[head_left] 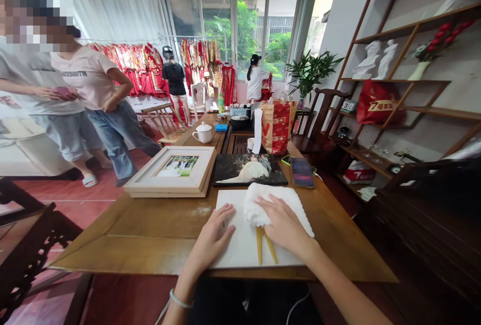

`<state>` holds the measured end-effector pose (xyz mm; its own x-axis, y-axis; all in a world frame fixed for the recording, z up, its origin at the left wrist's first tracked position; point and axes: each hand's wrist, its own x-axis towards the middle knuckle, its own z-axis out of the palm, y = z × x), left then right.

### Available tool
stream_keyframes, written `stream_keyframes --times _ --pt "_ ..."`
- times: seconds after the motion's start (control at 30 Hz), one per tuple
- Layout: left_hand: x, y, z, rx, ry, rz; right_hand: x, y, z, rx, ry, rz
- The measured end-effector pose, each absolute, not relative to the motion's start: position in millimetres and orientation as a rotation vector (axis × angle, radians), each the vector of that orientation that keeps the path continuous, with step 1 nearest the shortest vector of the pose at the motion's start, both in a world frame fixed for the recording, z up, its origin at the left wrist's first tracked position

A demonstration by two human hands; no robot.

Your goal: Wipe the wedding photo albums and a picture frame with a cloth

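Observation:
A white flat board or book (240, 245) lies on the wooden table (150, 230) right in front of me. My left hand (214, 237) rests flat on its left part, fingers stretched out. My right hand (283, 225) presses on a crumpled white cloth (257, 205) on the white surface. Two yellowish strips (265, 247) stick out from under the cloth beside my right hand; I cannot tell whether the hand holds them.
Stacked framed photos (173, 170) and a dark photo print (248, 170) lie beyond the board, with a phone (302, 172), a red bag (278, 124) and a white teapot (203, 132) farther back. Two people (75, 94) stand at left. Shelves (398, 84) line the right wall.

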<state>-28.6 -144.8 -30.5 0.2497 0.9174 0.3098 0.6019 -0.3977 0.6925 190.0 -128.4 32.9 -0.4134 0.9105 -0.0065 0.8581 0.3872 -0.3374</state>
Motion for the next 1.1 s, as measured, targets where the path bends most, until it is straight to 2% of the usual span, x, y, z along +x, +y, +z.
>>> stream_keyframes --times 0.2,0.5,0.9,1.1 --pt "-26.3 -145.9 -25.2 2.124 1.41 0.991 151.2 -88.2 38.7 -1.408 -2.564 0.437" --pt "-24.8 -145.1 -27.2 2.083 1.481 0.971 100.3 -73.2 41.0 -1.156 -2.693 0.48" --pt "-29.8 -143.4 -31.6 2.096 1.387 0.999 214.9 -94.4 12.8 -1.507 -2.406 0.397" --pt "-28.0 -143.5 -30.2 2.089 1.393 0.989 237.2 -154.9 6.3 -1.462 -2.455 0.388"
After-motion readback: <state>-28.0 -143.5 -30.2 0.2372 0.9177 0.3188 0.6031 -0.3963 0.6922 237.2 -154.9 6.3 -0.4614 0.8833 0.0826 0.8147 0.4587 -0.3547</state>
